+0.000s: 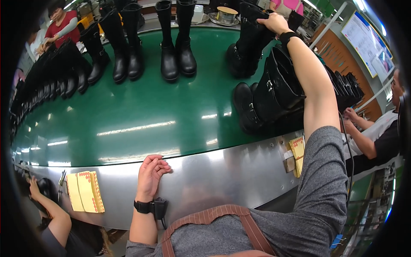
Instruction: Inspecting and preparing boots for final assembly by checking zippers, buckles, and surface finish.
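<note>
My right hand (274, 23) reaches far forward on the right, its fingers closed over the top edge of a tall black boot (249, 40). That boot stands upright with another beside it, and buckles show on their straps. Nearer, under my right forearm, stands a pair of tall black boots (274, 92) with wide tops and buckled straps. My left hand (153, 176) lies at the near metal edge, palm up, its fingers loosely bent and a little apart, holding nothing.
A green conveyor belt (128, 105) carries more boots: an upright pair (176, 47) at the far middle and a long row on the left. Yellow card stacks (81, 192) lie on the metal border (214, 180). Co-workers stand at both sides and at the back.
</note>
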Tool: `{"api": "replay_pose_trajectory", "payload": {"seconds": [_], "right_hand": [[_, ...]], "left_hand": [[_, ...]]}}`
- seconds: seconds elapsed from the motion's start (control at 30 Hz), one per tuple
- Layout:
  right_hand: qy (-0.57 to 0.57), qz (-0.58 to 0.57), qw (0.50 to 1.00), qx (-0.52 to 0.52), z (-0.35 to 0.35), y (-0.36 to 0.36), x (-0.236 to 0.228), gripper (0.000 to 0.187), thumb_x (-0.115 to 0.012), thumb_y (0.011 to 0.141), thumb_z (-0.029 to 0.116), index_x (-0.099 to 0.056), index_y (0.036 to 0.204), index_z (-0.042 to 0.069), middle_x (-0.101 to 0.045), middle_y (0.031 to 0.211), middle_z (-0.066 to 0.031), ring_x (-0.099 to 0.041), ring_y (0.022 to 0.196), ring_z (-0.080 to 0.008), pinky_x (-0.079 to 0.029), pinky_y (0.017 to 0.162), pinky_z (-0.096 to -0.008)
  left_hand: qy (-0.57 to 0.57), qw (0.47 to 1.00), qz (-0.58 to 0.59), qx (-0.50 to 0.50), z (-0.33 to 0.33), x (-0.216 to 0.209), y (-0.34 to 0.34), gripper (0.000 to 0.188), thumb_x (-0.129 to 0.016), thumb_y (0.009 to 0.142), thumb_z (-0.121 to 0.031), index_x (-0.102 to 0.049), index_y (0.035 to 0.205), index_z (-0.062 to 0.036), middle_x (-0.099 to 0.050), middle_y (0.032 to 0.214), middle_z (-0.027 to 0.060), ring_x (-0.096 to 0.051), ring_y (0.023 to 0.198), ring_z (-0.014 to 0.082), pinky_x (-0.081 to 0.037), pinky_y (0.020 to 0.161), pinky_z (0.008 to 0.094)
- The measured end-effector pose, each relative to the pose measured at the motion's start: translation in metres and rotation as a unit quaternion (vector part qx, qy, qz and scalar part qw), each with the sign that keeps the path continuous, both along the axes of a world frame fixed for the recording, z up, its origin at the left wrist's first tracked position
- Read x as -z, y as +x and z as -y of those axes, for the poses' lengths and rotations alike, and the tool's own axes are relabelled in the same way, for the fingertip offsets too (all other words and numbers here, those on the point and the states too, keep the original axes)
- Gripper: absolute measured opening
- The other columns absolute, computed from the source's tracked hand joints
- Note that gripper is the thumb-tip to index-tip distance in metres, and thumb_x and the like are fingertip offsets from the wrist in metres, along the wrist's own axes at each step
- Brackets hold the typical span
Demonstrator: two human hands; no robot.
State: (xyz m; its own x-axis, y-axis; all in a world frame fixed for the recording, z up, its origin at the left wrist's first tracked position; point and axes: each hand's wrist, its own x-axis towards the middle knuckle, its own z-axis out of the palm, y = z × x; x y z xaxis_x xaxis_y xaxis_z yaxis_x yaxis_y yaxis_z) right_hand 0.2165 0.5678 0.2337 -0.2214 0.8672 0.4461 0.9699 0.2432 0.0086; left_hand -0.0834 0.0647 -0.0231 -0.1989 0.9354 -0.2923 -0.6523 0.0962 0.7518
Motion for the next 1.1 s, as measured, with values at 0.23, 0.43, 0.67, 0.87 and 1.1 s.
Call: {"api": "replay_pose_trajectory", "payload": {"seconds": [0.23, 0.43, 0.67, 0.87, 1.1], "right_hand": [[0.084, -0.188, 0.976, -0.076, 0.063, 0.013, -0.096, 0.066, -0.07, 0.068, 0.058, -0.07, 0.077, -0.007, -0.067, 0.07, -0.0155, -0.066, 0.069, -0.0216, -0.049, 0.064, -0.0327], [0.111, -0.275, 0.876, -0.38, 0.178, 0.031, -0.165, 0.033, -0.051, 0.089, 0.0, -0.065, 0.119, 0.004, -0.069, 0.113, -0.0047, -0.064, 0.093, -0.0043, -0.046, 0.087, -0.0175], [0.337, 0.052, 0.87, -0.357, 0.343, 0.021, -0.139, 0.029, -0.056, 0.088, 0.007, -0.068, 0.115, 0.008, -0.069, 0.108, -0.0133, -0.067, 0.101, -0.0251, -0.051, 0.089, -0.034], [0.259, -0.008, 0.895, -0.363, 0.411, 0.042, -0.065, 0.053, -0.058, 0.079, -0.012, -0.064, 0.125, 0.014, -0.068, 0.112, -0.0095, -0.065, 0.099, -0.0188, -0.049, 0.09, -0.0281], [0.203, -0.13, 0.907, -0.346, 0.434, 0.06, -0.051, 0.026, -0.058, 0.087, -0.004, -0.072, 0.107, 0.004, -0.07, 0.102, -0.0069, -0.064, 0.087, -0.0093, -0.049, 0.084, -0.023]], "left_hand": [[0.007, 0.999, -0.031, 0.005, 0.009, 0.008, 0.001, 0.019, -0.045, 0.098, -0.014, -0.053, 0.108, 0.0001, -0.062, 0.089, 0.0117, -0.064, 0.082, 0.0223, -0.056, 0.078, 0.0371], [0.036, 0.998, -0.053, 0.019, 0.008, 0.012, 0.004, 0.027, -0.044, 0.1, -0.019, -0.052, 0.115, 0.0012, -0.063, 0.094, 0.0112, -0.064, 0.084, 0.0219, -0.055, 0.077, 0.037], [0.183, 0.98, 0.077, -0.034, 0.02, -0.079, 0.044, 0.079, -0.026, 0.096, -0.066, -0.031, 0.143, -0.0032, -0.053, 0.127, 0.0173, -0.056, 0.113, 0.0243, -0.047, 0.097, 0.0451], [0.14, 0.99, 0.018, 0.002, 0.053, -0.096, 0.058, 0.078, -0.022, 0.094, -0.068, -0.032, 0.142, -0.0073, -0.054, 0.127, 0.0136, -0.055, 0.113, 0.0218, -0.05, 0.089, 0.0448], [0.092, 0.994, -0.043, -0.04, 0.05, -0.068, 0.076, 0.042, -0.049, 0.1, -0.037, -0.047, 0.127, -0.0051, -0.064, 0.109, 0.0081, -0.066, 0.087, 0.0145, -0.056, 0.067, 0.026]]}}
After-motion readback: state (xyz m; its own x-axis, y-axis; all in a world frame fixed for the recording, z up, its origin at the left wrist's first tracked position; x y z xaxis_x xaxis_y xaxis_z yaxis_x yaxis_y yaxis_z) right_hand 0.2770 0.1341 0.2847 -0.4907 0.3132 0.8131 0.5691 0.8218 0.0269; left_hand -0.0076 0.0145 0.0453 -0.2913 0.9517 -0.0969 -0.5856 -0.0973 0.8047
